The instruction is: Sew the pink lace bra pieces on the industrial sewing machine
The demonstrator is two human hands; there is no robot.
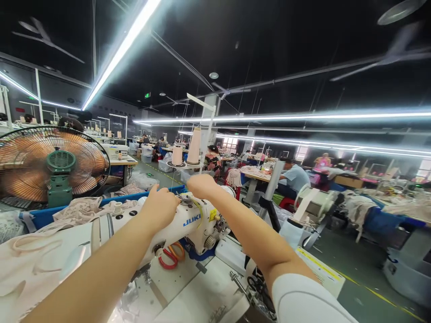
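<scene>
A white JUKI sewing machine stands in front of me with its arm running from left to right. Over the top of that arm is my left hand, its fingers drawn together near the metal thread guides. My right hand is curled just behind and to the right, above the machine's head. Whatever the fingertips pinch is too small or hidden. Thread cones sit on a stand behind my hands, and a fine thread runs down from there. Red-handled scissors lie under the arm, beside an orange-handled pair.
Pale fabric covers the left side, next to a blue bin of garment pieces. A large fan stands at left. A tape reel is mounted at right. Other people, including one in a light shirt, sit at machines beyond.
</scene>
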